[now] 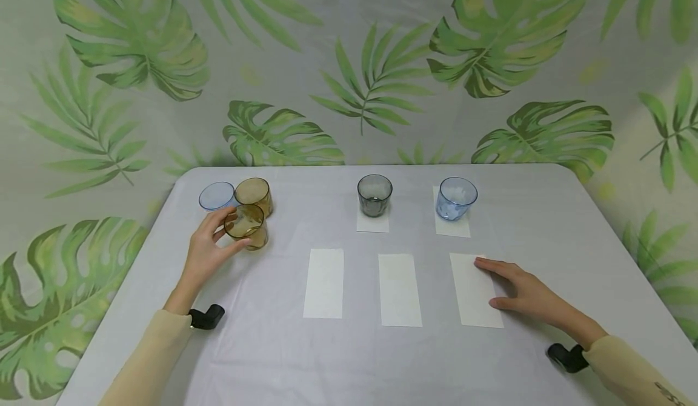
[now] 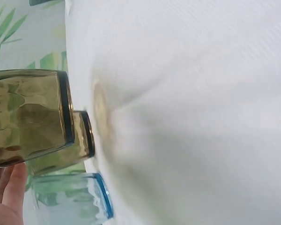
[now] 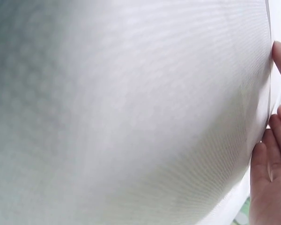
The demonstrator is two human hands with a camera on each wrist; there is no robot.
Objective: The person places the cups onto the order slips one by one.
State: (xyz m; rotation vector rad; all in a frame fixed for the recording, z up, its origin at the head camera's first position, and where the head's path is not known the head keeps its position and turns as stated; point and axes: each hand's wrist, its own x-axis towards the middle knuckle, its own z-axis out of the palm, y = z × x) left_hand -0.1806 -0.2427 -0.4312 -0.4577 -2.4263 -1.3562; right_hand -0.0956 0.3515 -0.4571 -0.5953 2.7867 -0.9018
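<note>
My left hand (image 1: 209, 248) grips an amber glass (image 1: 253, 239) between thumb and fingers. In the left wrist view the held amber glass (image 2: 30, 115) has its base a little off the white cloth. Just behind it stand a second amber glass (image 1: 262, 197) and a light blue glass (image 1: 217, 196), partly covered by the hand. On the right, my right hand (image 1: 526, 294) rests with fingers extended at the right edge of a white paper card (image 1: 473, 291). The right wrist view shows its fingertips (image 3: 260, 154) against the cloth surface.
Two more white cards, a left one (image 1: 324, 283) and a middle one (image 1: 400, 291), lie in the same row. Farther back, a grey glass (image 1: 374, 197) and a blue glass (image 1: 455, 200) each stand on a card. A leaf-print cloth (image 1: 382, 139) hangs behind the table (image 1: 305, 363).
</note>
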